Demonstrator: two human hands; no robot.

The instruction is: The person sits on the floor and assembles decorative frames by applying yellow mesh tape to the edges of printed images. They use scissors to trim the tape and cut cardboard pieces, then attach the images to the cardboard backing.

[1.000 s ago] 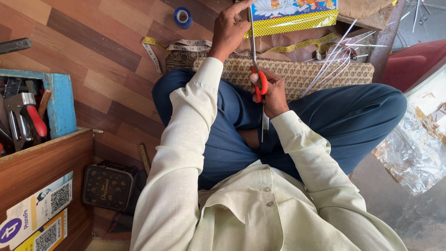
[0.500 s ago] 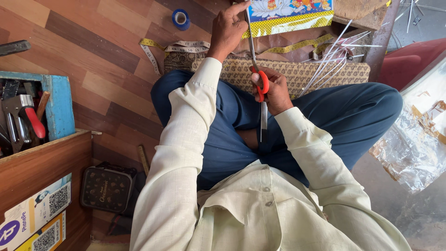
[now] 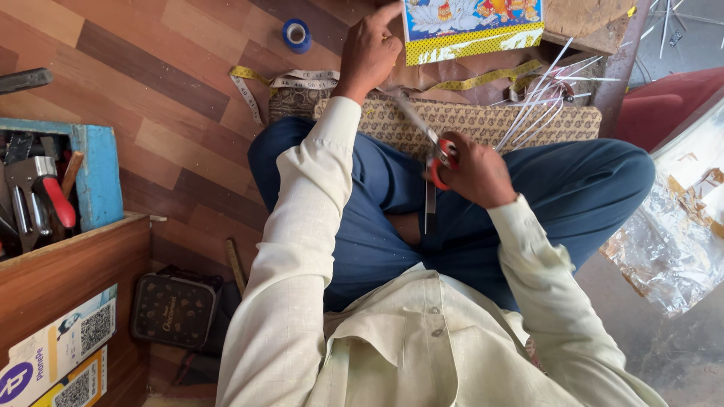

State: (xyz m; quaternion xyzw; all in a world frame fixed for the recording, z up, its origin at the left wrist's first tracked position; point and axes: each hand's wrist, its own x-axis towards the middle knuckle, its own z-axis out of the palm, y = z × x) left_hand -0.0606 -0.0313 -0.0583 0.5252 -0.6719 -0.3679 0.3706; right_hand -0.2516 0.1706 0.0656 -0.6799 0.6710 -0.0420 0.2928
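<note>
I sit cross-legged on a wooden floor. My right hand [image 3: 471,169] is closed around red-handled scissors [image 3: 435,162], blades angled up toward the far left over a patterned woven mat [image 3: 490,120]. A thin metal strip hangs down from the same hand over my lap. My left hand [image 3: 371,49] reaches forward and presses the lower left corner of a colourful printed picture with a yellow border [image 3: 471,26]. A bundle of thin white sticks [image 3: 539,94] lies on the mat to the right of the scissors.
A yellow measuring tape [image 3: 283,81] and a blue tape roll [image 3: 296,34] lie on the floor ahead. A blue tool tray [image 3: 94,181] with pliers stands at left on a wooden box. A dark patterned case [image 3: 173,309] lies lower left, crumpled foil [image 3: 671,241] at right.
My right hand has drawn the scissors back toward my lap and tilted them, away from the picture. My left hand stays on the picture's corner.
</note>
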